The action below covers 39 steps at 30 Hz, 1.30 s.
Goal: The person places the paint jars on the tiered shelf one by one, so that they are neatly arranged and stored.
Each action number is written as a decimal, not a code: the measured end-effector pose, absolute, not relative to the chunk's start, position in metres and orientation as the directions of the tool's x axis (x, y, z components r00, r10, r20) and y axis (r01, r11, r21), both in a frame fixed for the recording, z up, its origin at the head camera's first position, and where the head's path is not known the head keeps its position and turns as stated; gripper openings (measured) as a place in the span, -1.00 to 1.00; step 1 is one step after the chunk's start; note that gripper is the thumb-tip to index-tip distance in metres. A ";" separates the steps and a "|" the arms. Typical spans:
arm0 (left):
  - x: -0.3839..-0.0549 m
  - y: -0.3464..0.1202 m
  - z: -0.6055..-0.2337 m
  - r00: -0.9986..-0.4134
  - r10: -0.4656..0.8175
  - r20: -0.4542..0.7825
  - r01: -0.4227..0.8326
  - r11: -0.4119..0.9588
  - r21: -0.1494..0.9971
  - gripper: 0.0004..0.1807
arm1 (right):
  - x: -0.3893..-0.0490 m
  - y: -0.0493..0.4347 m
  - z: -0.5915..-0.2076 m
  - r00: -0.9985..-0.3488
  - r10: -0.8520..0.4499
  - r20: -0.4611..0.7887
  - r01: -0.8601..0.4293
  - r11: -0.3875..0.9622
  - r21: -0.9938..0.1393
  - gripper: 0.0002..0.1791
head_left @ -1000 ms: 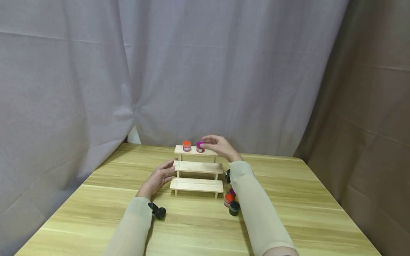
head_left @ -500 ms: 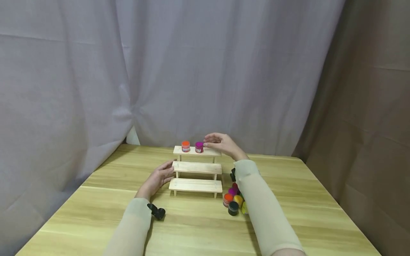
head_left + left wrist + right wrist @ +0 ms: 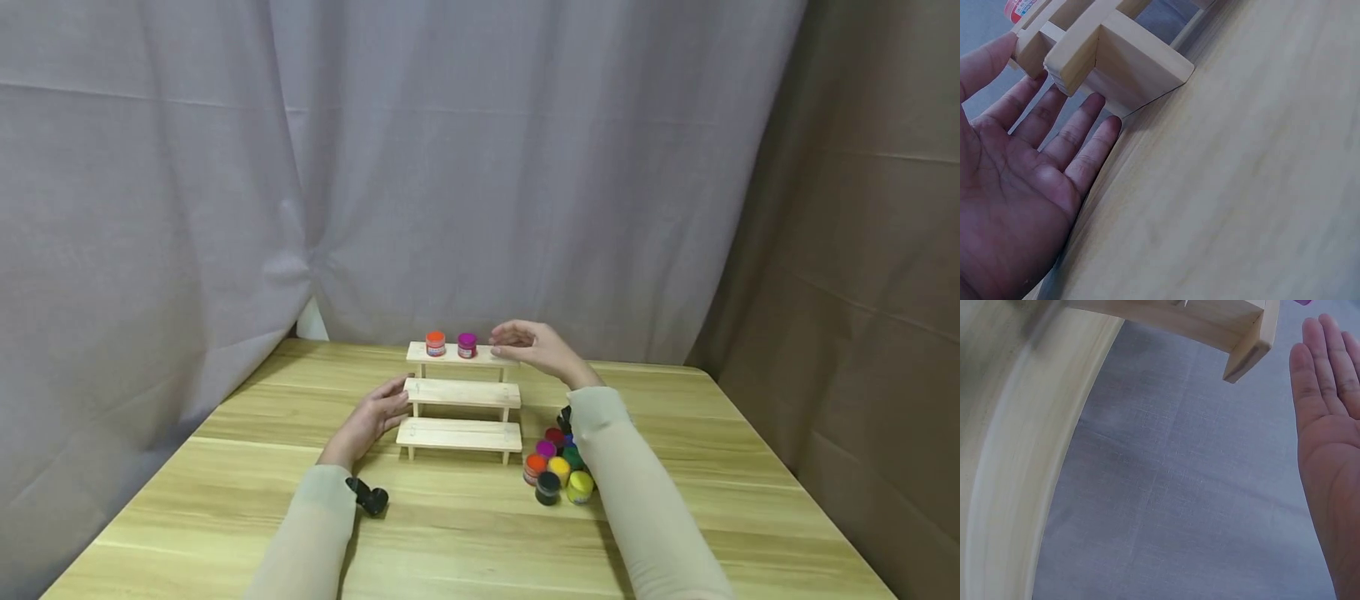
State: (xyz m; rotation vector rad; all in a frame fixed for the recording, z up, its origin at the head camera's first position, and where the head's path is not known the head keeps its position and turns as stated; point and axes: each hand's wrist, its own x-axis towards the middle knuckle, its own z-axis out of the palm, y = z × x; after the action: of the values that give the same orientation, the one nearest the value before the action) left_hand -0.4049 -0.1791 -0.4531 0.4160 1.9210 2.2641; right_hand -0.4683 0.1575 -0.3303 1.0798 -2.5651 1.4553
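A three-step wooden display stand (image 3: 461, 392) stands on the table. On its top step sit an orange-lidded paint pot (image 3: 436, 344) and, to the right of it, a purple-lidded paint pot (image 3: 467, 346). My left hand (image 3: 375, 421) is at the stand's left side; in the left wrist view its fingers (image 3: 1085, 125) are straight, fingertips right at the wood. My right hand (image 3: 542, 348) is at the right end of the top step, apart from the purple pot and holding nothing. Its fingers (image 3: 1325, 369) look extended in the right wrist view.
Several paint pots cluster on the table right of the stand, among them a black one (image 3: 547, 489), a yellow one (image 3: 580, 487) and an orange one (image 3: 535, 469). The right sleeve (image 3: 637, 483) partly covers the group. A grey curtain (image 3: 480, 167) hangs behind the table.
My right hand has let go of the purple pot and moved right, away from it. The right forearm's shift uncovers more of the pots on the table. The left hand stays in place.
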 end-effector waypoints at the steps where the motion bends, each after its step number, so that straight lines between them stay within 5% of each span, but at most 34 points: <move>1: -0.405 -0.179 -0.453 -0.950 0.288 0.123 0.076 -0.168 0.983 -0.29 | -0.468 0.159 -0.331 -0.763 -0.562 0.320 -0.565 0.339 -0.752 -0.37; 39: -0.404 -0.182 -0.450 -0.947 0.299 0.117 0.072 -0.159 0.985 -0.26 | -0.450 0.232 -0.372 -0.788 -0.512 0.341 -0.545 0.325 -0.772 -0.58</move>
State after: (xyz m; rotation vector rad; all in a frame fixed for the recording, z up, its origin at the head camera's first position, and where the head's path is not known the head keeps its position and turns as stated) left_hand -0.4038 -0.1819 -0.4500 0.4316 1.9302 2.2415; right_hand -0.4500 0.2321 -0.3718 1.0097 -2.5294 1.4961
